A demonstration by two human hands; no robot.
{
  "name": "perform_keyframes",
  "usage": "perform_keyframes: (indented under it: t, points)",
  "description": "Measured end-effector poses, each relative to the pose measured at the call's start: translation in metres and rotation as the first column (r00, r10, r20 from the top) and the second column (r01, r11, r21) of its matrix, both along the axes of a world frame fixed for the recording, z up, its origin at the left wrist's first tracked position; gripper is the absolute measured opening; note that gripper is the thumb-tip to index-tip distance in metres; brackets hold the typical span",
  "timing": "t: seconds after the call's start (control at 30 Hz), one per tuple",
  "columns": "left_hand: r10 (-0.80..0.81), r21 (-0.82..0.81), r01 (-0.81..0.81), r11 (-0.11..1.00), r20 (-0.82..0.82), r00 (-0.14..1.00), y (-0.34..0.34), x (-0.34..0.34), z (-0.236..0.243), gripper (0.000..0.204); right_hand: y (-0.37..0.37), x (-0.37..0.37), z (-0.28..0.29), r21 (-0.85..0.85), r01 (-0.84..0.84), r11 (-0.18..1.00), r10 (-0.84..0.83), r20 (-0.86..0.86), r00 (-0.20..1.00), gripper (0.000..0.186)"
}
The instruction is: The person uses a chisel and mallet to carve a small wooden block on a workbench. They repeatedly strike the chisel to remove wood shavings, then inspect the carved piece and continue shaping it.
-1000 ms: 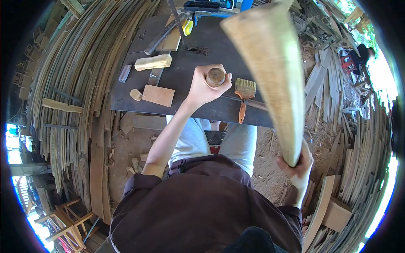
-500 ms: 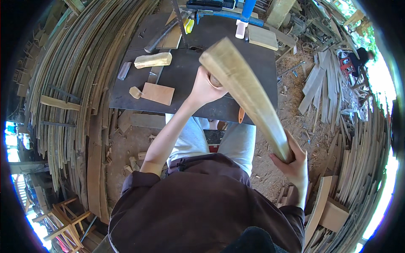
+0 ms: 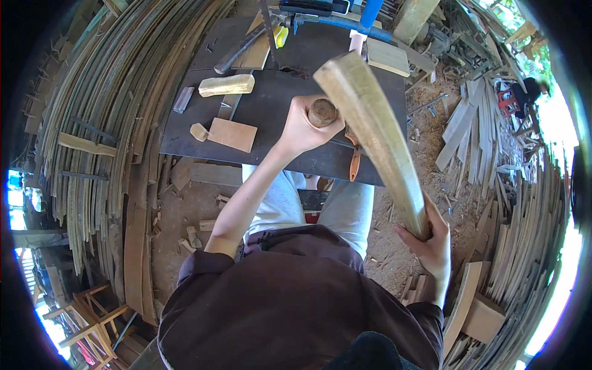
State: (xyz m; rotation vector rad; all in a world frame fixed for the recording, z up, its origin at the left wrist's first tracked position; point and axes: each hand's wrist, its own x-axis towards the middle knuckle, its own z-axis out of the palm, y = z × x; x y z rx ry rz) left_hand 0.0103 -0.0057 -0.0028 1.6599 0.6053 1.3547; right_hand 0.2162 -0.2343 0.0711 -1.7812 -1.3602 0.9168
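My left hand [image 3: 302, 128] is closed around a round wooden handle [image 3: 322, 113], its flat end facing up. Whatever lies below that handle is hidden by my fist. A long, squared piece of wood [image 3: 379, 129] slants across in front of me, thick at its far end and narrower toward me. My right hand [image 3: 431, 237] grips its near end between thumb and fingers. The thick end stands close to my left fist, over the dark worktable [image 3: 277, 111]. Just beneath the wood, a tool with an orange handle [image 3: 354, 165] lies at the table's near edge.
On the table lie a pale wood piece [image 3: 226, 85], a rectangular board [image 3: 232, 135], a small block [image 3: 198, 132] and a hammer [image 3: 243, 46]. A blue clamp [image 3: 339, 28] crosses the far side. Stacked wooden strips [image 3: 105, 123] line the left. Another person [image 3: 529, 92] is far right.
The wood's thick end has swung to the right, uncovering the round handle's end in my left hand. More of the orange-handled tool shows. My right hand keeps its grip, nearly still.
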Motion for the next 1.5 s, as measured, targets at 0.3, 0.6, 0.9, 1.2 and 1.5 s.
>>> perform_keyframes:
  t: [0.3, 0.6, 0.9, 1.2, 1.5]
  points:
    - [-0.027, 0.012, 0.026, 1.000, 0.076, 0.997, 0.002, 0.006, -0.005, 0.022, -0.002, 0.001, -0.005, 0.187, -0.120, 0.975, 0.056, 0.317, 0.947, 0.072]
    - [0.084, -0.064, -0.084, 0.994, 0.007, 0.996, 0.003, -0.022, -0.055, 0.027, -0.019, 0.007, 0.015, 0.142, 0.167, 0.976, -0.177, 0.062, 0.982, 0.075]
    - [0.046, -0.235, 0.001, 0.972, 0.195, 0.980, 0.004, -0.044, -0.034, 0.026, -0.018, 0.008, -0.005, 0.119, 0.179, 0.977, -0.170, -0.077, 0.982, 0.074]
    - [0.243, -0.306, -0.089, 0.948, 0.513, 0.823, -0.027, -0.120, -0.026, 0.022, 0.031, 0.009, -0.079, 0.024, 0.196, 0.980, -0.195, -0.016, 0.981, 0.060]
    - [0.420, -0.387, -0.240, 0.890, 0.493, 0.762, -0.072, -0.137, -0.041, 0.031, 0.108, 0.017, -0.170, 0.087, 0.215, 0.973, -0.218, 0.022, 0.976, 0.047]
